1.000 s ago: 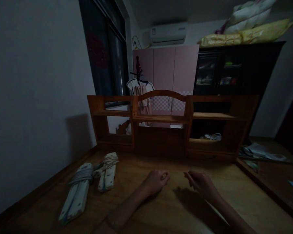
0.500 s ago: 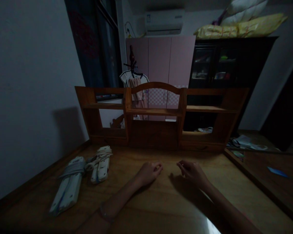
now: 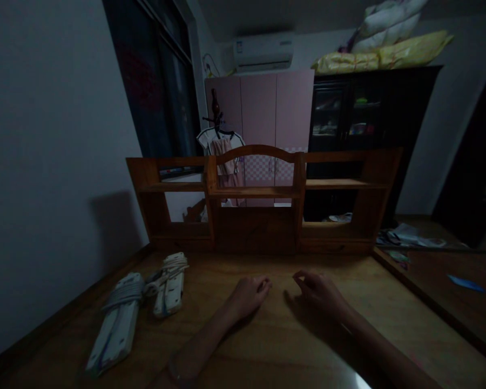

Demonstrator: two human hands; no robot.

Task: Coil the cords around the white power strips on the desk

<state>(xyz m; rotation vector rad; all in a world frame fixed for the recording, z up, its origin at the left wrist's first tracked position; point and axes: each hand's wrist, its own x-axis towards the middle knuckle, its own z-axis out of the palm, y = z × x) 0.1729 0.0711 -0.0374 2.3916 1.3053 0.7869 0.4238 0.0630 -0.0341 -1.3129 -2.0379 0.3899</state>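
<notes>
Both of my hands rest on a wooden desk (image 3: 267, 346) in a dim room. My left hand (image 3: 249, 294) lies with its fingers curled loosely, nothing visible in them. My right hand (image 3: 318, 289) sits a short gap to its right, fingers bent with the tips close together; it is too dark to see anything between them. Two white power strips lie at the left of the desk: a long power strip (image 3: 115, 324) wrapped in its cable, and a shorter power strip (image 3: 170, 283) beside it, also bound with cord.
A low wooden shelf unit (image 3: 263, 200) stands along the desk's back edge. A wall runs along the left. Behind are a pink wardrobe (image 3: 275, 108), a dark cabinet (image 3: 360, 113) with bedding on top, and an air conditioner (image 3: 263, 51). Papers lie at the right (image 3: 409, 235).
The view has shifted a little, so the room sits further left in the frame. Both hands stay near the same spot on the desk, with the gap between them slightly wider.
</notes>
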